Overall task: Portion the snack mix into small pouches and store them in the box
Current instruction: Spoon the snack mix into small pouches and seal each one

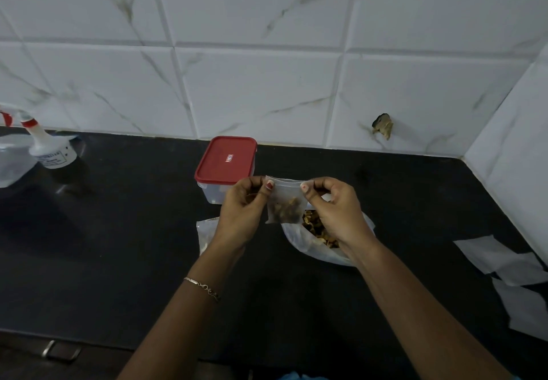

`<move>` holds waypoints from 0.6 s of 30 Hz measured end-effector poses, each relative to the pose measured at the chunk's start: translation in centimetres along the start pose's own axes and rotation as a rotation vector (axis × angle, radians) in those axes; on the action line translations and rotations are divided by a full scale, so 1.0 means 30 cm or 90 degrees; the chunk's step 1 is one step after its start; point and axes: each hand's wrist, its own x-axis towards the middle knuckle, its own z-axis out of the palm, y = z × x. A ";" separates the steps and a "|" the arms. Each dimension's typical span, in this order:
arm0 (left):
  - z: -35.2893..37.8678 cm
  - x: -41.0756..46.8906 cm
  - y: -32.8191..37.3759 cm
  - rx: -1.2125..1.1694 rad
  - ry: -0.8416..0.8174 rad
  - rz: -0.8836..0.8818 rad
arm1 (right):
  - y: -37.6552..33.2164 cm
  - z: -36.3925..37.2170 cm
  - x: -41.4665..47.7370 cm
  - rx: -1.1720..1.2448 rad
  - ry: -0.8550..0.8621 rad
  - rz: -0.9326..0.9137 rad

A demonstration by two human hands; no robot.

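I hold a small clear pouch (286, 203) with snack mix in its lower half, up above the dark counter. My left hand (246, 203) pinches its top left corner and my right hand (332, 207) pinches its top right corner. Below and behind the pouch lies the big open plastic bag of snack mix (318, 232), partly hidden by my right hand. The clear box with a red lid (226, 158) stands shut just behind my left hand, near the wall.
Empty small pouches (501, 256) lie at the counter's right edge by the side wall. A white spray bottle (50, 149) stands at the far left. More clear plastic (204, 232) lies under my left wrist. A tiled wall closes the back and right.
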 end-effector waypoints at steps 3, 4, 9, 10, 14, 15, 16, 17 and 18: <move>0.006 -0.002 -0.003 -0.022 -0.025 0.000 | 0.011 -0.005 0.012 -0.021 0.036 -0.008; 0.008 0.000 -0.006 -0.030 -0.037 -0.003 | 0.012 -0.006 0.016 -0.024 0.038 -0.009; 0.024 0.001 -0.005 -0.006 -0.052 0.009 | 0.003 -0.009 0.003 0.027 0.002 0.016; 0.027 0.002 -0.003 0.000 -0.054 0.011 | 0.003 -0.011 -0.001 0.040 -0.007 0.019; 0.035 0.013 0.002 0.033 -0.064 0.028 | 0.005 -0.021 0.000 0.043 -0.005 0.008; 0.037 0.014 0.001 0.046 -0.068 0.031 | 0.008 -0.020 0.000 0.038 0.001 0.003; 0.039 0.015 -0.001 0.059 -0.071 0.035 | 0.010 -0.019 0.000 0.028 0.006 -0.001; 0.040 0.017 -0.005 0.069 -0.071 0.039 | 0.012 -0.019 0.000 0.016 0.008 -0.004; 0.041 0.018 -0.007 0.074 -0.069 0.041 | 0.014 -0.017 0.001 0.015 0.007 -0.005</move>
